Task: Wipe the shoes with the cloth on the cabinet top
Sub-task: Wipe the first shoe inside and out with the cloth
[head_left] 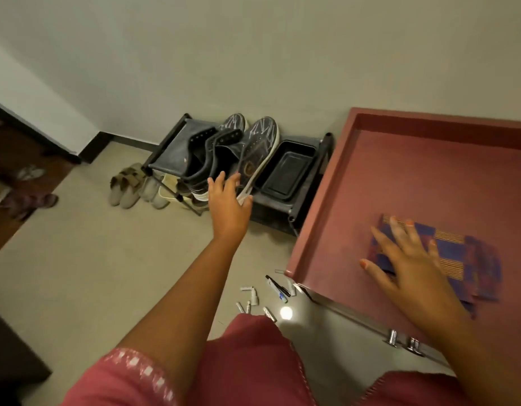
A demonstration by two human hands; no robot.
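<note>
Item 1, cloth point(446, 259): blue, striped in orange, folded flat on the cabinet top point(400, 177), toward its near right part. My right hand point(405, 259) lies on it, fingers straight and spread, palm down; nothing is pinched or gathered, so this grip is wide and holds nothing.

Item 2, shoes point(238, 153): a dark pair with white soles, standing on the top tier of the low shoe rack point(165, 159) against the wall, left of the cabinet and lower than its top. Long axis runs from the heels, near me, to the toes at the wall. My left hand point(227, 197) reaches to the heel end, fingers extended, at or just short of the nearer sole; I cannot tell whether it touches. This grip is also wide and empty.

Deciding relation: cloth under the right hand, shoes ahead of the left; the shoes lie left and below the cloth, well apart.

Item 3, containers: black tray point(285, 171) on the rack, just right of the shoes, with another tray seemingly nested in it and nothing else visible inside. The cabinet top, rimmed, carries only the cloth.

Item 4, floor: sandals point(127, 186) left of the rack; small tubes and a pen point(277, 285) by the cabinet corner.
</note>
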